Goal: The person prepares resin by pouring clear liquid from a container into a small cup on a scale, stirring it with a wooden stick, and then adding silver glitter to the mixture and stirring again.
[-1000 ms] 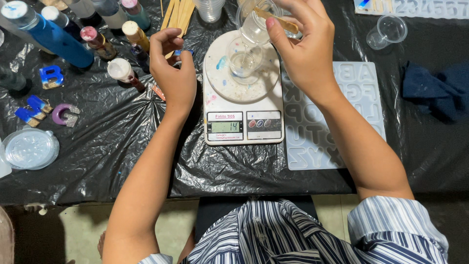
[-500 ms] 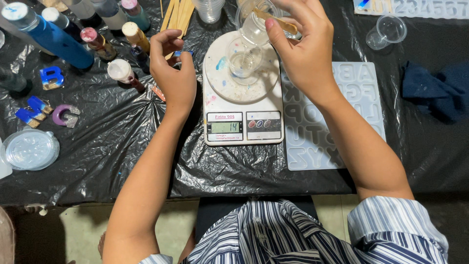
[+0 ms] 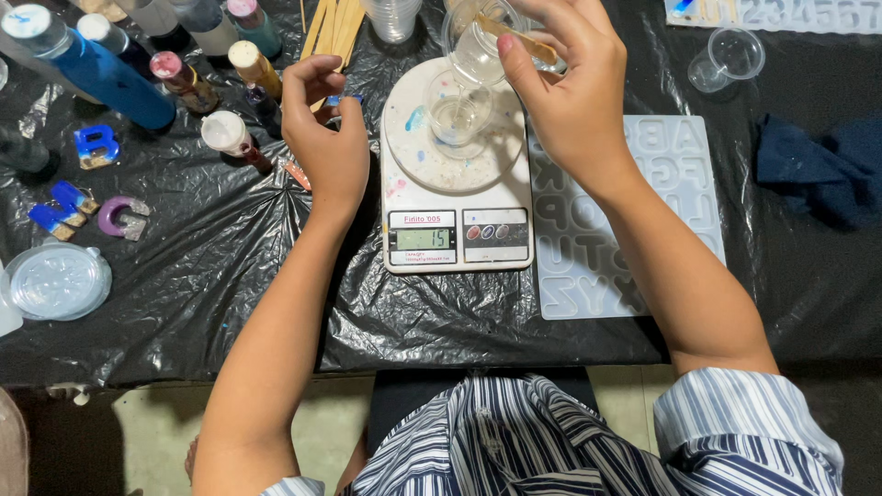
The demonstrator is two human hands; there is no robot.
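Observation:
A white kitchen scale [image 3: 457, 241] stands on black plastic sheeting, with a small clear cup [image 3: 457, 118] of clear liquid on its round pan. My right hand [image 3: 570, 92] holds a second clear cup [image 3: 478, 41] tilted over it, together with a wooden stick [image 3: 519, 39]. A thin clear stream seems to run down into the lower cup. My left hand [image 3: 326, 138] rests on the sheeting left of the scale, fingers curled near a small blue piece [image 3: 342, 99]; whether it grips the piece is unclear.
A translucent silicone letter mould [image 3: 634, 220] lies right of the scale, a dark blue cloth [image 3: 818, 170] beyond it. Bottles, among them a blue one [image 3: 92, 69], and wooden sticks [image 3: 335, 28] crowd the far left. Cast letters [image 3: 92, 147] and a clear lid [image 3: 57, 280] lie left.

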